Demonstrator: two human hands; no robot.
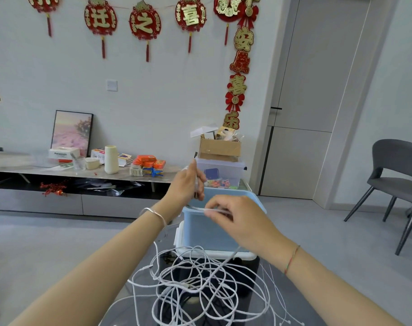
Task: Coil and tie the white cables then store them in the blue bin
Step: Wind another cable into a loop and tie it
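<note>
Head view: tangled white cables (200, 285) on seemingly glass table (301, 300), grey floor (59, 243).

Place: home living room | Evidence: red festive wall hangings (145, 21); low TV cabinet (82, 184); framed picture (72, 131); grey chair (398, 180); door (318, 90)

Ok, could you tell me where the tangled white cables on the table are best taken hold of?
Likely an outer loop on the right edge of the white cables, pinched from above. The loops there lie wide and separate on the dark table, whereas the middle is densely crossed and would probably drag the whole tangle along.
</note>
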